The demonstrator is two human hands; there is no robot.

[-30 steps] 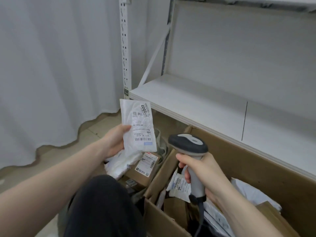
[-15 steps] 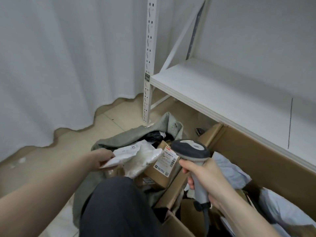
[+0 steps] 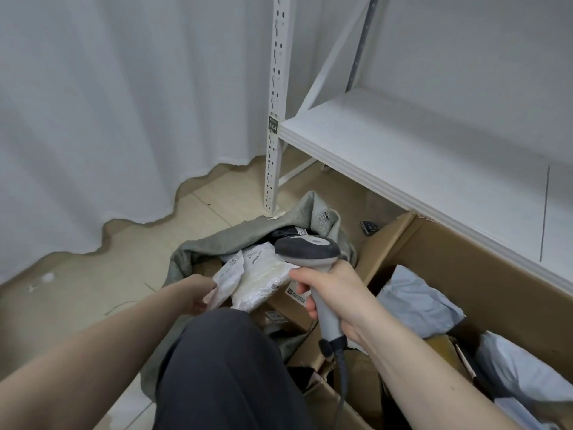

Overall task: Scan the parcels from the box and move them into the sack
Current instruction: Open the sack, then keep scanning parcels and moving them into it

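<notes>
So the left hand (image 3: 201, 294) is pinching the near edge of a small white mailer (image 3: 228, 279), fingers curled onto it, and it's lying half inside the mouth of the grey sack (image 3: 214, 242), right beside a bigger white poly bag (image 3: 263, 280) at about 3 o'clock from it. The right hand (image 3: 333, 290) is wrapped tight around the handle of the barcode scanner (image 3: 307, 248), head pointing off toward 10 o'clock over the sack, cord dangling down toward 6. Going by the way it's sagging, that mailer looks super light and floppy, kinda slick plastic, so I'd guess an edge pinch like this one is plenty, though it could slide out if the grip gets lazy. Nothing about it looks fragile, but I can't tell what's inside. There's a brown labelled carton (image 3: 294, 305) sitting in the sack under the bags too. Out at 3 to 4 o'clock the big cardboard box (image 3: 465, 265) is holding more grey poly parcels (image 3: 418, 302), so lots left to scan. White shelving (image 3: 403, 144) is at 1 o'clock, curtain (image 3: 108, 103) from 9 to 11.
</notes>
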